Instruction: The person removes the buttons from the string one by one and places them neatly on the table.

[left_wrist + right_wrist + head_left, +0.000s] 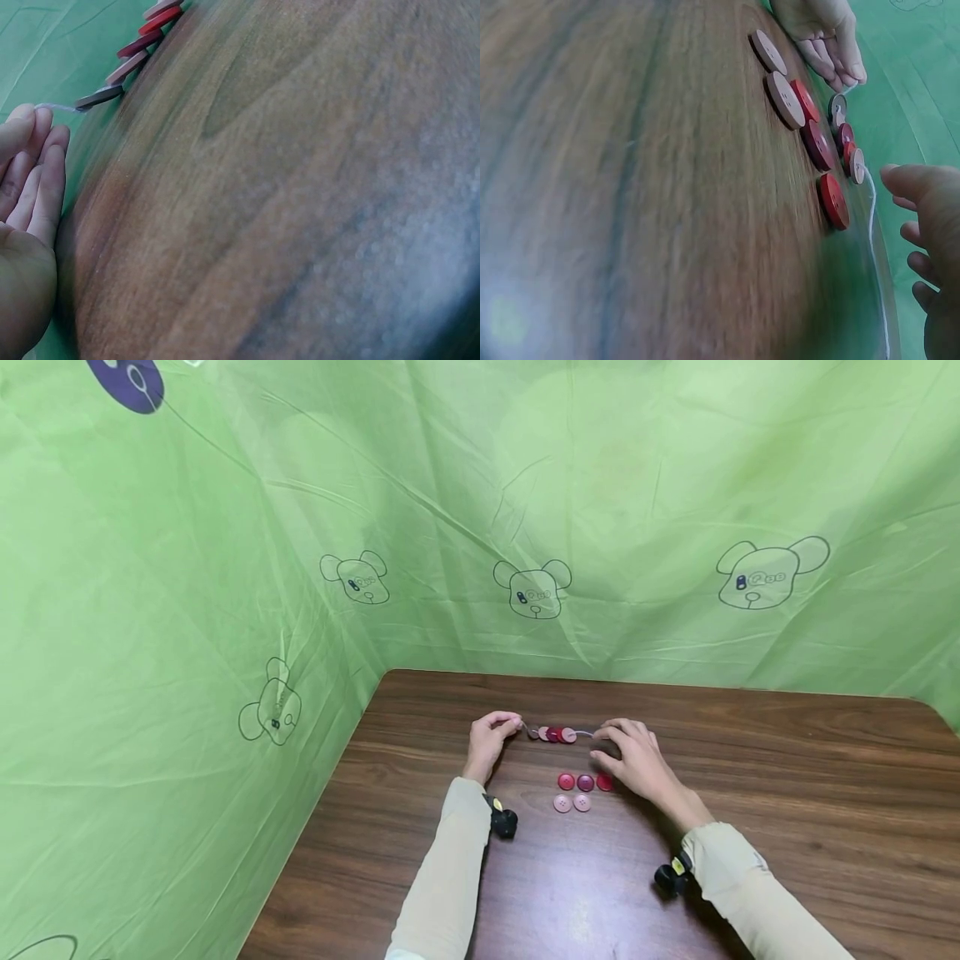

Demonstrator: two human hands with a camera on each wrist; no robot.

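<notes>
1. Head view: a green plastic sheet printed with outlined bear heads hangs behind and to the left of a dark brown wooden table.
   - The left hand has its fingers curled, pinching one end of a thin white string.
   - The right hand grips the other end, fingers bent over it.
   - Between the hands the string carries a short row of threaded buttons, pink and dark red, touching one another, close above the tabletop; whether they touch it I cannot tell.
   - Nearer the person, five loose buttons lie flat on the table: three red and purple ones in a row, two pale pink ones just beside them. The right hand is near the red one at the row's end.
   - Both arms wear pale beige sleeves with a small black device at each wrist.

2. Left wrist view: the wood grain fills most of the frame, blurred, with green sheet at upper left.
   - The left hand shows its palm; the fingertips close on the string end.
   - The threaded buttons run on edge toward the upper edge.

3. Right wrist view: the table slopes away, green sheet at right.
   - The right hand has its fingers curled, with the string running beside it; the grip itself is hidden.
   - The threaded buttons hang between it and the left hand.
   - The loose buttons lie flat just beside them.
</notes>
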